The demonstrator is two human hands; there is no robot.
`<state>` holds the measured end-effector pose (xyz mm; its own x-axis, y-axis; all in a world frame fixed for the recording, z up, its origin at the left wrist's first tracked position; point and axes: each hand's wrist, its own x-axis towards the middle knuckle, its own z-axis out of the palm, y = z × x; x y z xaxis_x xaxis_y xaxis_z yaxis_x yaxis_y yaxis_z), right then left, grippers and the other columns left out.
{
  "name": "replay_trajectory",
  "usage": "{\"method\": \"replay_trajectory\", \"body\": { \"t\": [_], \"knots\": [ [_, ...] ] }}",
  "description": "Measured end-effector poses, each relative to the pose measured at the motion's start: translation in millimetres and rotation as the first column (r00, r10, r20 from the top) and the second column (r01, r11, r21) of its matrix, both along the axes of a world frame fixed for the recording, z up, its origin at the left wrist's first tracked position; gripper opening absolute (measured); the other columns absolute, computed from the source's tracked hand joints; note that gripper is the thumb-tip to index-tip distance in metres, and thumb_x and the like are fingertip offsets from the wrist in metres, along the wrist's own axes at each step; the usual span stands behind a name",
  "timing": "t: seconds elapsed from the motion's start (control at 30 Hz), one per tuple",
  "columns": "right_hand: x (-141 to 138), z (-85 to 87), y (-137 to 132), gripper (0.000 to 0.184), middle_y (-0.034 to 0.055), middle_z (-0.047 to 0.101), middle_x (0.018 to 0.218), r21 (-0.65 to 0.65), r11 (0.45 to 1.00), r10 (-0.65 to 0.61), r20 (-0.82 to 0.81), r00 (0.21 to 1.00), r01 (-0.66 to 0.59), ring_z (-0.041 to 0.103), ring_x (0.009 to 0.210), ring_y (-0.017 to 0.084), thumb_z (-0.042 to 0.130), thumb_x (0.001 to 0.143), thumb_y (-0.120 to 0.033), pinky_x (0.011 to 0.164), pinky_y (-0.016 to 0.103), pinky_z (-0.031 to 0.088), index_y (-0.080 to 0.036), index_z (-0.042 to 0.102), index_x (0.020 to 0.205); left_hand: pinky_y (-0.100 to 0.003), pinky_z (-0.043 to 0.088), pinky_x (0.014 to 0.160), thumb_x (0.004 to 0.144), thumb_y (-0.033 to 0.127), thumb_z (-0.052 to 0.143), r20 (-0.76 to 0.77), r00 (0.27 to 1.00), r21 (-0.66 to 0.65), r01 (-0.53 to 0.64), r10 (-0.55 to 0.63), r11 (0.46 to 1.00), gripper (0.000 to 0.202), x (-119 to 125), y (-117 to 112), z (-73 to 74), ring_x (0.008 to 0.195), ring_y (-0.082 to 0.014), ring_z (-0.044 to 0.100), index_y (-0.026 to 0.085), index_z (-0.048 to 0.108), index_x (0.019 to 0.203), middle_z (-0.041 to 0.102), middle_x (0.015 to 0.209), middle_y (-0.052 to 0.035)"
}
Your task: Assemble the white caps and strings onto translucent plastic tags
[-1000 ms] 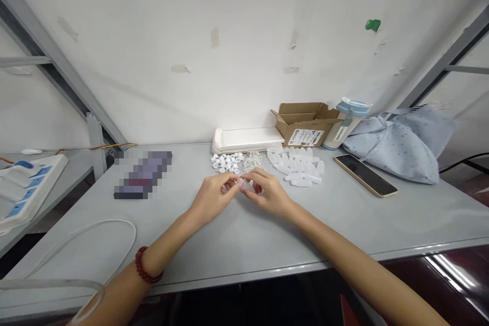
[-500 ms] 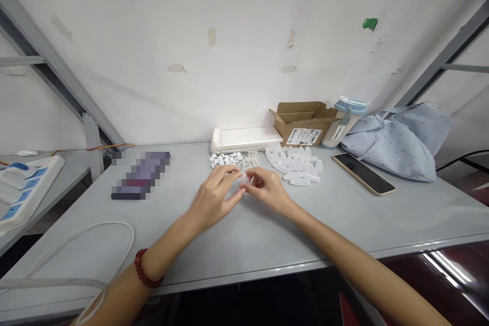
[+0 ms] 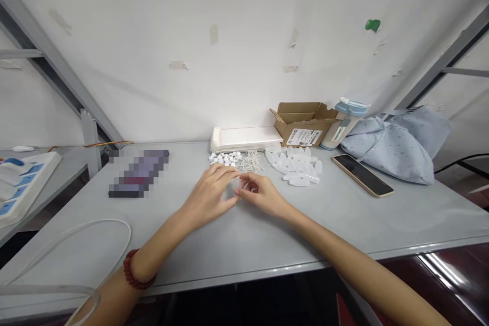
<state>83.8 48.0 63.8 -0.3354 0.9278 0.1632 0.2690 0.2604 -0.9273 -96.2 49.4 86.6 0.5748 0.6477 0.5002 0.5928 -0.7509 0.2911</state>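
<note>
A small translucent plastic bottle [image 3: 234, 184] is pinched between my two hands above the table, mostly covered by fingers. My left hand [image 3: 211, 189] curves round its left side, thumb below and fingers above. My right hand [image 3: 263, 193] grips it from the right with thumb and fingertips. Just beyond the hands lie a pile of small white caps [image 3: 225, 158] and a tangle of thin white pieces [image 3: 251, 161]. To the right of these, several similar translucent bottles [image 3: 296, 164] lie in a group.
Behind the small parts is a flat white stack [image 3: 246, 138]. An open cardboard box [image 3: 303, 125], a tumbler [image 3: 340, 125] and a light blue cloth bag [image 3: 397, 145] stand back right. A phone [image 3: 362, 175] lies nearby. At left are a blurred dark object [image 3: 139, 173], a power strip [image 3: 28, 183] and a cable [image 3: 128, 232].
Both hands have shifted slightly left and down with the bottle between them. The thin white pieces behind them now show more fully.
</note>
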Motion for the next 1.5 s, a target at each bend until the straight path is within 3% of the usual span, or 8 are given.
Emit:
{"method": "replay_trajectory", "body": {
  "t": [0.2, 0.37, 0.63, 0.87, 1.5],
  "knots": [
    [-2, 0.0, -3, 0.033, 0.0063, 0.064, 0.094, 0.074, 0.993, 0.079, 0.164, 0.983, -0.092, 0.055, 0.071, 0.012, 0.062, 0.08, -0.025, 0.063, 0.026, 0.046, -0.015, 0.057, 0.112, -0.043, 0.046, 0.088, 0.072, 0.028, 0.065, -0.012, 0.999, -0.194, -0.042, 0.04, 0.98, 0.036, -17, 8, 6.1, 0.108, -0.0273, 0.051, 0.021, 0.061, 0.107, 0.064, 0.11, -0.0065],
    [0, -2.2, -4, 0.025, 0.0085, 0.062, 0.099, 0.227, 0.962, 0.069, 0.342, 0.937, -0.154, 0.056, 0.074, 0.014, 0.061, 0.081, -0.02, 0.071, 0.031, 0.047, -0.015, 0.06, 0.105, -0.04, 0.048, 0.086, 0.069, 0.033, 0.066, -0.068, 0.996, -0.307, -0.07, 0.051, 0.949, 0.036, -22, 11, 2.4, 0.107, -0.0267, 0.053, 0.022, 0.062, 0.103, 0.065, 0.107, -0.0054],
    [2, -2.9, -4, 0.022, 0.0085, 0.059, 0.1, 0.273, 0.937, 0.101, 0.389, 0.916, -0.219, 0.056, 0.076, 0.015, 0.06, 0.081, -0.018, 0.074, 0.032, 0.048, -0.015, 0.06, 0.103, -0.038, 0.048, 0.087, 0.067, 0.034, 0.068, -0.091, 0.995, -0.345, -0.072, 0.043, 0.936, 0.038, -24, 13, -3.8, 0.108, -0.0272, 0.054, 0.022, 0.063, 0.102, 0.066, 0.105, -0.0053],
    [3, -2.8, -4, 0.022, 0.0076, 0.059, 0.1, 0.276, 0.932, 0.115, 0.394, 0.912, -0.236, 0.057, 0.077, 0.014, 0.059, 0.081, -0.016, 0.074, 0.03, 0.048, -0.016, 0.061, 0.103, -0.037, 0.049, 0.085, 0.069, 0.027, 0.064, -0.033, 0.999, -0.311, 0.003, -0.014, 0.95, 0.037, -27, 13, -8.6, 0.106, -0.0273, 0.056, 0.025, 0.061, 0.106, 0.066, 0.106, -0.0051],
    [3, -0.2, -3, 0.022, 0.0076, 0.059, 0.1, 0.274, 0.926, 0.144, 0.384, 0.912, -0.262, 0.057, 0.078, 0.014, 0.06, 0.081, -0.016, 0.074, 0.03, 0.048, -0.016, 0.062, 0.103, -0.039, 0.046, 0.092, 0.07, 0.025, 0.063, -0.121, 0.992, -0.378, -0.013, -0.035, 0.926, 0.037, -26, 10, -2.4, 0.113, -0.027, 0.049, 0.025, 0.058, 0.107, 0.061, 0.109, -0.005]
  ]
}}
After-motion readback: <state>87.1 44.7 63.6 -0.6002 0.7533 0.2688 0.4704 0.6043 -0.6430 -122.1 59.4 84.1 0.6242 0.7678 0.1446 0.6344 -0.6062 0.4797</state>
